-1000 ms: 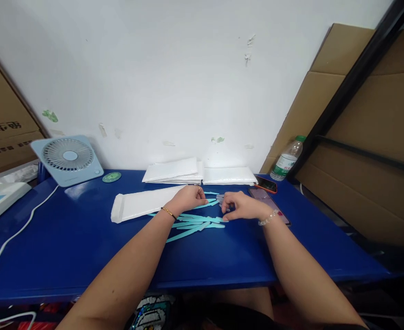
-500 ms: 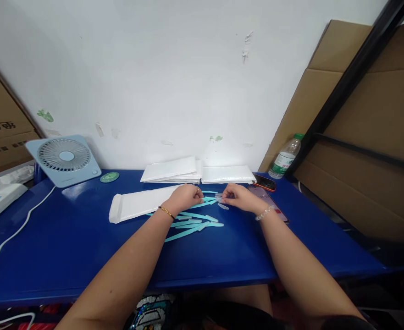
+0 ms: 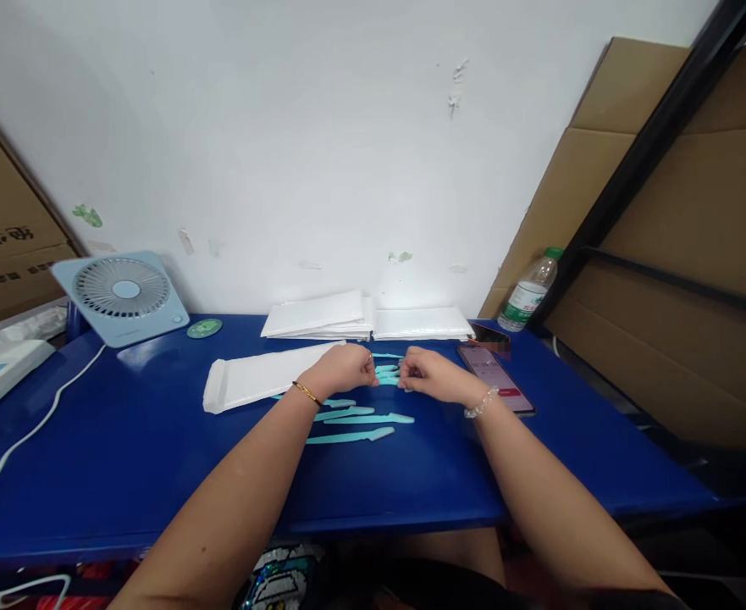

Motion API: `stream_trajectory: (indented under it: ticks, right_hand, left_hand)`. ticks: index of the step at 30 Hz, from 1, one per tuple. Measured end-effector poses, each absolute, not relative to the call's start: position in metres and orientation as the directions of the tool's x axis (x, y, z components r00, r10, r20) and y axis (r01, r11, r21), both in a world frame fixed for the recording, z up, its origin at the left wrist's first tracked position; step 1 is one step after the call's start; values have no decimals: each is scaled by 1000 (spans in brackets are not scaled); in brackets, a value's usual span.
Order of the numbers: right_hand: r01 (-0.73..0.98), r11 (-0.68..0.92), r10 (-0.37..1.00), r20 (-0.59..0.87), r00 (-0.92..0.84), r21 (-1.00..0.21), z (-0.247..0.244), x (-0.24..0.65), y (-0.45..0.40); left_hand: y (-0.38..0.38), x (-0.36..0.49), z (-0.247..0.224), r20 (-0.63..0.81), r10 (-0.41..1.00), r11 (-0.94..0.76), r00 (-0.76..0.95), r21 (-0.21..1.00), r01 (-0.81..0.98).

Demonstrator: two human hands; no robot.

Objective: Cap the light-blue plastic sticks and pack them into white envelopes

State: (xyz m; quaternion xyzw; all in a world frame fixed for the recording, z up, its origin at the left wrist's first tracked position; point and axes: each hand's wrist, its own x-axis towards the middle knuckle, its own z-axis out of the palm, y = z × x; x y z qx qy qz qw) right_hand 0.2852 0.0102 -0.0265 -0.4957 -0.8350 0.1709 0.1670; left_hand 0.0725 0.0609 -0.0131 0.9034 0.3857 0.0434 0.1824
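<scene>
My left hand (image 3: 350, 369) is closed in a pinch on the left part of a teal eyebrow razor (image 3: 389, 381). At its other end, the fingers of my right hand (image 3: 424, 373) are closed too, hiding the tip. More teal razors (image 3: 385, 370) lie just behind the held one, partly covered by my hands. Nearer to me, several loose eyebrow razors (image 3: 369, 419) are spread on the blue table (image 3: 411, 474), tips pointing right. Beside my left hand lies a white padded mailer (image 3: 255, 379), its flap end to the left.
Stacked white mailers (image 3: 318, 316) lie against the wall, with more (image 3: 420, 323) to their right. A lit phone (image 3: 500, 381) is right of my right hand, near a bottle (image 3: 528, 292). A blue fan (image 3: 124, 292), a green disc (image 3: 205, 328) and a white power strip (image 3: 4, 373) occupy the left.
My hands have come closer together around a razor, my right hand moving slightly left and down. A razor that lay across the near pile now lies flatter and apart, closer to me.
</scene>
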Motion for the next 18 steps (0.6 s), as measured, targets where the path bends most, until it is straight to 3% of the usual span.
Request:
stream_trajectory:
  ticks: [3,7,12,15,18]
  right_hand:
    - [782,382,922,140,-362,-492,-25,298,15]
    - [771,380,923,153,-354,-511,-20,298,9]
    - [725,528,788,-62,-612,-441,-16,274,-7]
    - [737,543,790,-55,-611,-402,-16,270,-9]
    - [727,534,806,2,-591,-430,-14,280,-5]
  left_hand:
    - [67,71,-14,24,757,-624,653,323,712]
    - [67,66,-12,85,770,-611,632,384,692]
    - [50,63,-6,-82,648,-658,757,440,611]
    - [38,68,-4,-139,572,-699,808,433,569]
    - [34,75,-4,-143,588,-683,796,440,583]
